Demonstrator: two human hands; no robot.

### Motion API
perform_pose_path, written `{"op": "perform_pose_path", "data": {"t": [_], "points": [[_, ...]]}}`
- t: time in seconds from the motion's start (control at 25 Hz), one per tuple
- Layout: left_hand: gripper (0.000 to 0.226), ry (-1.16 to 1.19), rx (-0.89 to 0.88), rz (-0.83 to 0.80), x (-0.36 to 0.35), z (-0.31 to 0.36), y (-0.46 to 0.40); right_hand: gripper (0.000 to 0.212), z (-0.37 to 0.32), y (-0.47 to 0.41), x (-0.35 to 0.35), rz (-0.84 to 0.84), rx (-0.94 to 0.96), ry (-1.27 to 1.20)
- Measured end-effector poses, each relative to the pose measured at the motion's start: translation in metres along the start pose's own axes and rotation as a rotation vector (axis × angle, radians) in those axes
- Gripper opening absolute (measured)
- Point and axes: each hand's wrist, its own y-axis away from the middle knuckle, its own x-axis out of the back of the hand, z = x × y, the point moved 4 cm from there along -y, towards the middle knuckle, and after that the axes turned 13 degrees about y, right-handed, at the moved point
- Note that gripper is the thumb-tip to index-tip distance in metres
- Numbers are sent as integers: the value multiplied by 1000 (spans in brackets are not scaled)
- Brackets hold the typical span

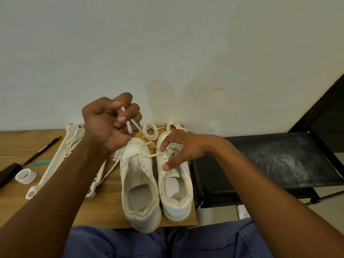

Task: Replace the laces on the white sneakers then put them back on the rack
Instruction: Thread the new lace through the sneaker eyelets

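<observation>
Two white sneakers stand side by side on the wooden table (104,207), heels toward me: the left sneaker (139,183) and the right sneaker (176,185). My left hand (109,123) is raised above them and grips a cream lace (138,130) that runs taut down to the eyelets of the right sneaker. My right hand (178,148) rests on the right sneaker's tongue, thumb and fingers spread over the lacing area. Two coiled cream laces (150,132) lie on the table behind the shoes.
A white plastic rack piece (55,161) with loose laces lies to the left, beside a black pen (41,152), a teal item (41,162), a white ring (25,175) and a dark object (7,174). A black shoe rack shelf (270,162) stands to the right. The wall is close behind.
</observation>
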Motion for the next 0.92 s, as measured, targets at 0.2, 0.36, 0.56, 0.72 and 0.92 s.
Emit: {"op": "perform_pose_path", "data": {"t": [0.2, 0.36, 0.56, 0.72, 0.92], "points": [[36, -422, 114, 89, 2, -8, -2, 20, 0, -14, 2, 315, -2, -202], [26, -1333, 273, 271, 24, -21, -4, 24, -23, -21, -13, 334, -4, 129], [25, -1484, 522, 392, 48, -22, 3, 7, -35, -28, -19, 368, -1, 85], [49, -1595, 497, 470, 43, -19, 5, 21, -29, -19, 4, 533, 28, -557], [76, -1273, 216, 543, 24, -27, -7, 23, -33, 1, 31, 632, 133, -863]]}}
